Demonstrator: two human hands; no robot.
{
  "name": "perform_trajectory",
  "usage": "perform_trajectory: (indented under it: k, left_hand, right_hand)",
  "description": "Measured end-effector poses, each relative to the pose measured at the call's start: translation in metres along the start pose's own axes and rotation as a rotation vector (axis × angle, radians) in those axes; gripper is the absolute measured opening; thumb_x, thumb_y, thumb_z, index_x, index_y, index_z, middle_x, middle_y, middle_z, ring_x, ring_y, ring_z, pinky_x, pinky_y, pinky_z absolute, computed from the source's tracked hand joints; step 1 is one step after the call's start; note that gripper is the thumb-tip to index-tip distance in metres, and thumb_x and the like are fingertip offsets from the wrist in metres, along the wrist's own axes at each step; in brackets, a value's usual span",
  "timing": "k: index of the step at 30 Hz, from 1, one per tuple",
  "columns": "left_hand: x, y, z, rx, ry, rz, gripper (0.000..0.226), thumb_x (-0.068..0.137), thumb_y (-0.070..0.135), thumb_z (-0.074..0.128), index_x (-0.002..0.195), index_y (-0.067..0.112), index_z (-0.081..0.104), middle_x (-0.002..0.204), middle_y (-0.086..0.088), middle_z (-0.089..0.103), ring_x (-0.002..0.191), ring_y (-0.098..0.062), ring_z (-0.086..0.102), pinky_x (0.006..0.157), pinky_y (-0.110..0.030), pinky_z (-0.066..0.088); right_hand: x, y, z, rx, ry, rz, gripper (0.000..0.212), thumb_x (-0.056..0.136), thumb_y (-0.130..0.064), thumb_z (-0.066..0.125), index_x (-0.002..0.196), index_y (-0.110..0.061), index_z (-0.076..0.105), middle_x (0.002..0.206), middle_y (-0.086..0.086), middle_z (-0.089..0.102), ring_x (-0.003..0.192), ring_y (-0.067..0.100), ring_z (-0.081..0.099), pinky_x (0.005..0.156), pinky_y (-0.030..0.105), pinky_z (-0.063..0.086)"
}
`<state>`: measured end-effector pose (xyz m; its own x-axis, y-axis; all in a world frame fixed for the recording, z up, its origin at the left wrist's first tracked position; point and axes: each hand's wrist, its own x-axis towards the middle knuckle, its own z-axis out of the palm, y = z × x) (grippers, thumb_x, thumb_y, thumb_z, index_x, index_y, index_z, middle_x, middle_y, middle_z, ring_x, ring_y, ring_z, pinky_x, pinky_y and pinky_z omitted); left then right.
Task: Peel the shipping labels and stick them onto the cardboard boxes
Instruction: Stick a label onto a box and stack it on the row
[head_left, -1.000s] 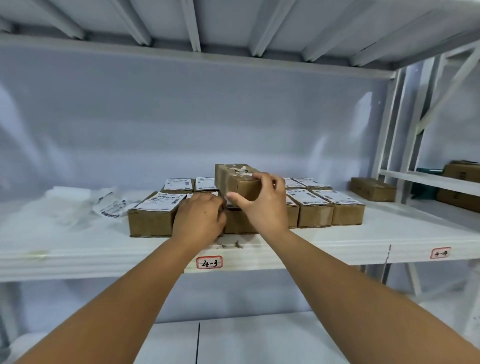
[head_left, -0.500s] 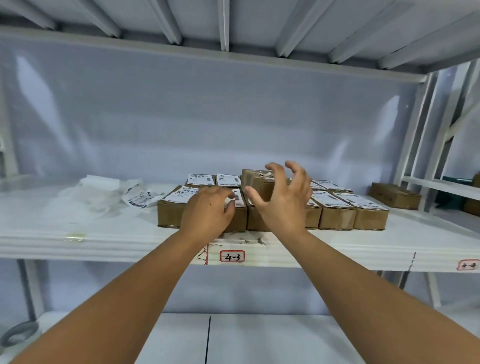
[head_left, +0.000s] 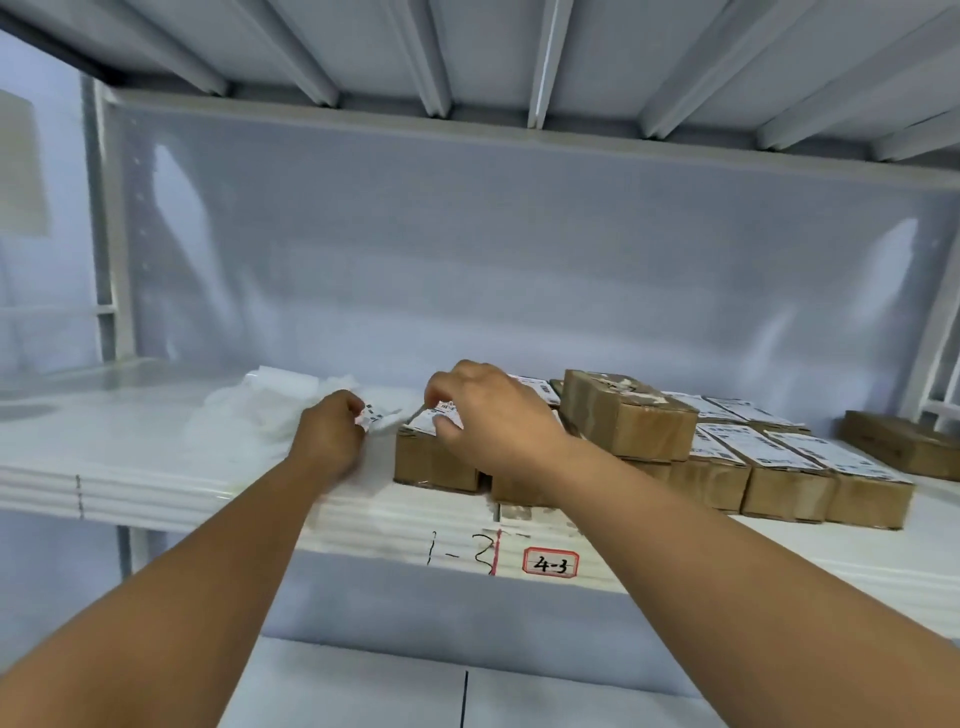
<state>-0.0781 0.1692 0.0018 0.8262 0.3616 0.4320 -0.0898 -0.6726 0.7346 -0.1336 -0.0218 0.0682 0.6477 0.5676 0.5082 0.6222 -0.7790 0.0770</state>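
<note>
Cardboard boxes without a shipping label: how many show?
2: a stacked box atop the labelled boxes, a lone box far right on the shelf. The right hand may hide others.

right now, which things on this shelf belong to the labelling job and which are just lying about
Job: white printed shipping label pinched in left hand; unlabelled brown cardboard box stacked on top; labelled brown boxes.
Lying about: crumpled white paper; red-bordered "4-3" shelf tag.

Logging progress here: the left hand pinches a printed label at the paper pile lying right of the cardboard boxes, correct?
Not quite. The head view shows the paper pile lying left of the cardboard boxes; the left hand does pinch a printed label there.
</note>
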Motion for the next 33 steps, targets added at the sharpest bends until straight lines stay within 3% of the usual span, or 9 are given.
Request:
perform_trajectory:
  k: [3,7,10,16,19,23,27,29,33]
  left_hand:
    - [0.016,-0.006,0.001,0.230,-0.149,0.077,0.026,0.089,0.009,0.054,0.114,0.007,0.060,0.116,-0.012,0.062,0.110,-0.030,0.056,0.088,-0.028,0.040]
    - [0.027,-0.014,0.009,0.437,-0.130,0.176,0.024,0.092,0.017,0.047,0.077,0.009,0.063,0.092,-0.013,0.068,0.090,-0.029,0.061,0.060,-0.024,0.033]
    - [0.030,-0.017,0.015,0.455,-0.098,0.213,0.032,0.091,0.009,0.045,0.059,0.013,0.049,0.084,-0.016,0.067,0.086,-0.031,0.061,0.058,-0.026,0.029]
    - [0.029,-0.018,0.014,0.171,0.096,0.125,0.018,0.084,0.001,0.045,0.068,0.008,0.051,0.076,-0.012,0.062,0.073,-0.030,0.057,0.058,-0.028,0.036]
    - [0.025,-0.015,0.007,-0.009,0.191,0.123,0.020,0.085,0.001,0.043,0.068,0.007,0.050,0.067,-0.007,0.055,0.065,-0.025,0.048,0.051,-0.028,0.032]
    - [0.020,-0.009,0.003,-0.056,0.304,0.270,0.016,0.095,0.006,0.042,0.082,0.004,0.052,0.073,-0.009,0.053,0.067,-0.027,0.046,0.060,-0.034,0.035]
    - [0.020,-0.005,0.004,0.013,0.363,0.365,0.018,0.097,0.010,0.042,0.085,0.003,0.052,0.078,-0.009,0.052,0.070,-0.026,0.045,0.061,-0.030,0.031]
    - [0.021,-0.006,0.006,0.032,0.349,0.410,0.017,0.097,0.009,0.043,0.090,0.001,0.056,0.084,-0.013,0.056,0.075,-0.029,0.049,0.064,-0.030,0.031]
    - [0.019,-0.006,0.009,0.056,0.290,0.491,0.019,0.095,0.007,0.047,0.107,-0.002,0.059,0.105,-0.017,0.060,0.097,-0.032,0.055,0.077,-0.028,0.036]
  right_hand:
    - [0.022,-0.004,0.008,-0.047,-0.087,-0.017,0.025,0.092,-0.026,0.046,0.115,-0.023,0.055,0.118,0.001,0.053,0.116,0.021,0.044,0.080,0.033,0.039]
    - [0.048,-0.003,0.020,-0.042,-0.114,0.000,0.021,0.091,-0.028,0.047,0.108,-0.022,0.058,0.115,0.001,0.056,0.111,0.021,0.047,0.077,0.032,0.040]
    - [0.063,-0.002,0.030,-0.012,-0.127,0.040,0.019,0.090,-0.027,0.048,0.104,-0.023,0.060,0.114,0.000,0.058,0.109,0.021,0.050,0.075,0.030,0.038]
    - [0.092,0.003,0.048,0.089,-0.117,0.195,0.020,0.087,-0.023,0.051,0.104,-0.022,0.060,0.113,0.001,0.061,0.102,0.022,0.054,0.074,0.029,0.043]
    - [0.105,0.007,0.052,0.247,-0.101,0.255,0.034,0.088,-0.017,0.051,0.121,-0.021,0.055,0.125,0.004,0.056,0.108,0.022,0.053,0.080,0.028,0.045]
    - [0.114,0.007,0.052,0.513,-0.083,0.376,0.052,0.091,-0.010,0.049,0.141,-0.020,0.038,0.132,0.013,0.049,0.106,0.027,0.054,0.069,0.024,0.043]
    - [0.121,0.003,0.052,1.005,-0.039,0.602,0.027,0.096,-0.018,0.043,0.122,-0.017,0.052,0.108,0.007,0.054,0.098,0.030,0.063,0.088,0.037,0.055]
    - [0.121,0.000,0.050,1.300,-0.001,0.693,0.016,0.099,-0.023,0.043,0.105,-0.014,0.054,0.095,0.006,0.049,0.087,0.029,0.061,0.082,0.036,0.057]
    - [0.121,0.000,0.052,1.370,0.041,0.655,0.044,0.094,-0.051,0.047,0.098,-0.009,0.057,0.089,0.006,0.060,0.088,0.025,0.062,0.072,0.034,0.054]
